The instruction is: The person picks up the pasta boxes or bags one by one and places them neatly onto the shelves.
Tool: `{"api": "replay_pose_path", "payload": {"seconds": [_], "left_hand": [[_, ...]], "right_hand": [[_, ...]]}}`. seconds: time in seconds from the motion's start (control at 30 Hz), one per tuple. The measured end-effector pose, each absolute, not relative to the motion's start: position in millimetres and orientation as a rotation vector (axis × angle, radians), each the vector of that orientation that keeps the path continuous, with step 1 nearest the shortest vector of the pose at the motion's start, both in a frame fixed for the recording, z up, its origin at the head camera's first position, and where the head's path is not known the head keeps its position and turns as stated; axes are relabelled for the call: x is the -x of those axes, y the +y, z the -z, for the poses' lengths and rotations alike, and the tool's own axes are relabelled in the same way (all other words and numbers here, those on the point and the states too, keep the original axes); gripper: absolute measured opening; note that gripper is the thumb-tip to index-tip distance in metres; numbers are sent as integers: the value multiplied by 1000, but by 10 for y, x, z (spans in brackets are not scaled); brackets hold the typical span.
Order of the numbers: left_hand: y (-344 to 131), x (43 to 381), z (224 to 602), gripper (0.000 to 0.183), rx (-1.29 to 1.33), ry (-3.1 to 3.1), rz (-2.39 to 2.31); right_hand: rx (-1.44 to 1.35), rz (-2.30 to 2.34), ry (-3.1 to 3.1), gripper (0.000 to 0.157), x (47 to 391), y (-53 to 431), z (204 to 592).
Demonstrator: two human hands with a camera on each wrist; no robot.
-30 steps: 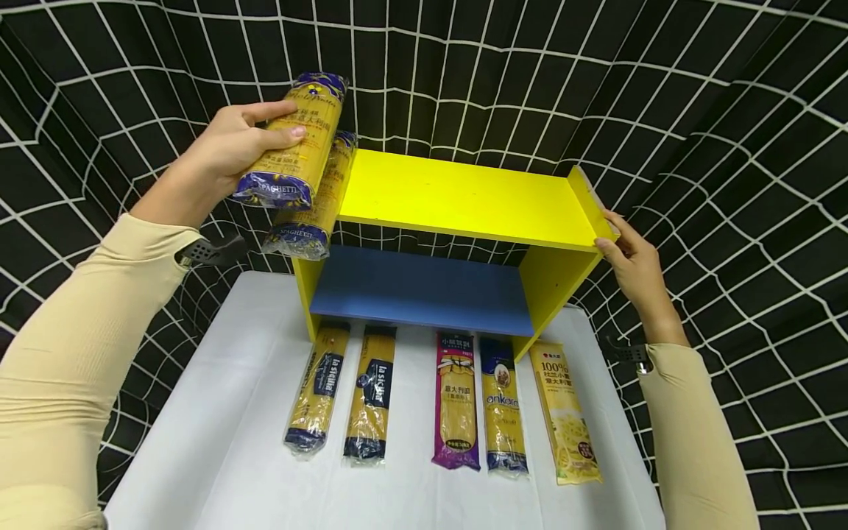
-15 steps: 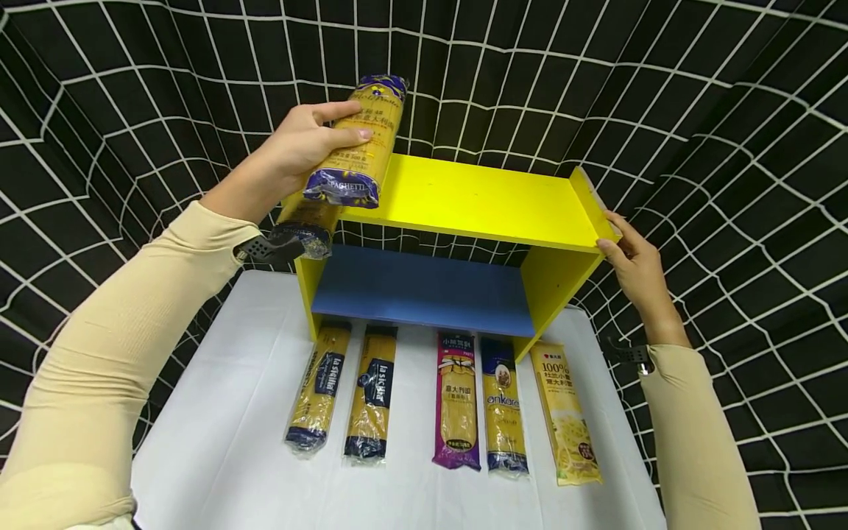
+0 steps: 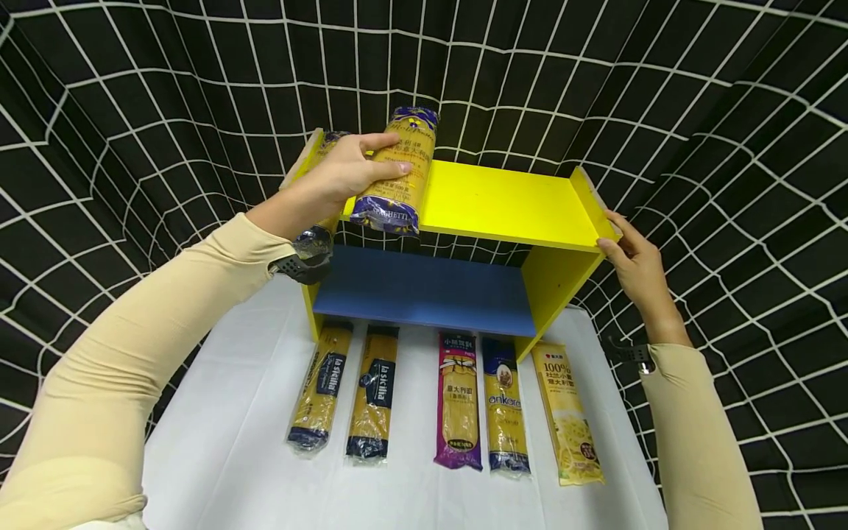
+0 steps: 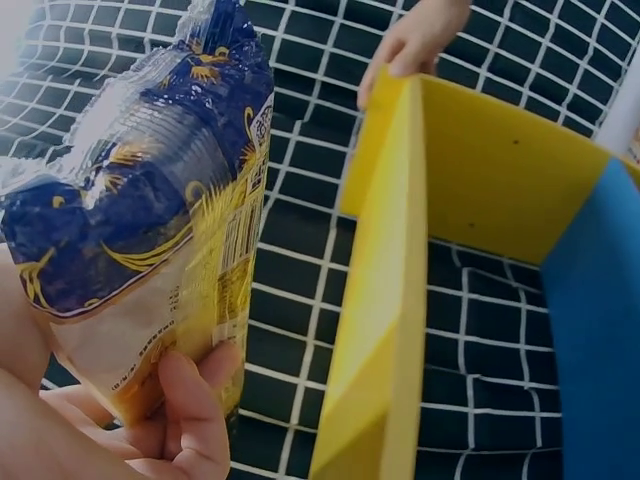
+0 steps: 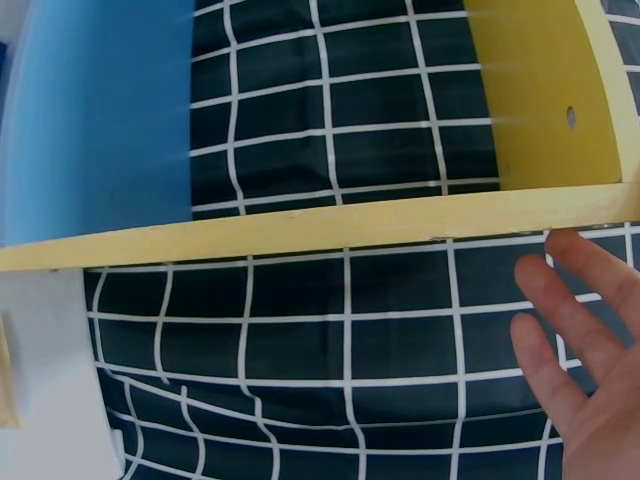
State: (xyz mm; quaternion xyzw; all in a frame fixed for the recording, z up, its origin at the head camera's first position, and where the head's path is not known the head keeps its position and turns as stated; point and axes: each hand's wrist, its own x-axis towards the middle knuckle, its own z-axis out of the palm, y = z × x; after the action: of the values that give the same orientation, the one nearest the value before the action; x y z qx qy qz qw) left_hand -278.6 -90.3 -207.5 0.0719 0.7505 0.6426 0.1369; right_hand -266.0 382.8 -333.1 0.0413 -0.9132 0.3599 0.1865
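My left hand [image 3: 347, 169] grips a yellow-and-blue pack of spaghetti [image 3: 407, 173], thumb and forefinger on its front. The pack overlaps the yellow top board of a small shelf unit [image 3: 506, 200] in the head view. In the left wrist view its crinkled blue end [image 4: 150, 190] rises above the curled fingers [image 4: 190, 410]. A second such spaghetti pack [image 3: 315, 239] lies at the top board's left end, partly hidden behind my left hand and wrist. My right hand [image 3: 639, 269] holds the unit's right end panel near its top front corner, thumb at the front edge.
On the white table [image 3: 225, 442], in front of the unit, lie two la sicilia packs [image 3: 321, 390] [image 3: 372, 397], a purple-edged pasta pack [image 3: 458, 401], an ankara pack [image 3: 506, 408] and a pale yellow pack [image 3: 570, 416]. A blue lower board [image 3: 424, 291] spans the unit. Black gridded cloth [image 3: 497, 73] surrounds everything.
My left hand has carried the spaghetti pack rightward, then lower, from the unit's left end to over the top board. The right hand stays at the end panel.
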Motion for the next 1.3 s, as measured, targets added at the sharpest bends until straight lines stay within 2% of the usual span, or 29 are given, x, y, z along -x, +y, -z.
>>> {"api": "replay_pose_path", "payload": {"seconds": [0.5, 1.0, 1.3], "left_hand": [[-724, 2800, 2359, 73, -245, 2363, -1619], [-650, 2794, 2413, 74, -316, 2459, -1490], [-690, 2848, 2421, 77, -454, 2632, -1208]], "right_hand": [[-117, -1016, -2570, 52, 2657, 3828, 3338], [-120, -1002, -2573, 51, 2638, 3826, 3309], [-118, -1009, -2576, 52, 2655, 3826, 3334]]}}
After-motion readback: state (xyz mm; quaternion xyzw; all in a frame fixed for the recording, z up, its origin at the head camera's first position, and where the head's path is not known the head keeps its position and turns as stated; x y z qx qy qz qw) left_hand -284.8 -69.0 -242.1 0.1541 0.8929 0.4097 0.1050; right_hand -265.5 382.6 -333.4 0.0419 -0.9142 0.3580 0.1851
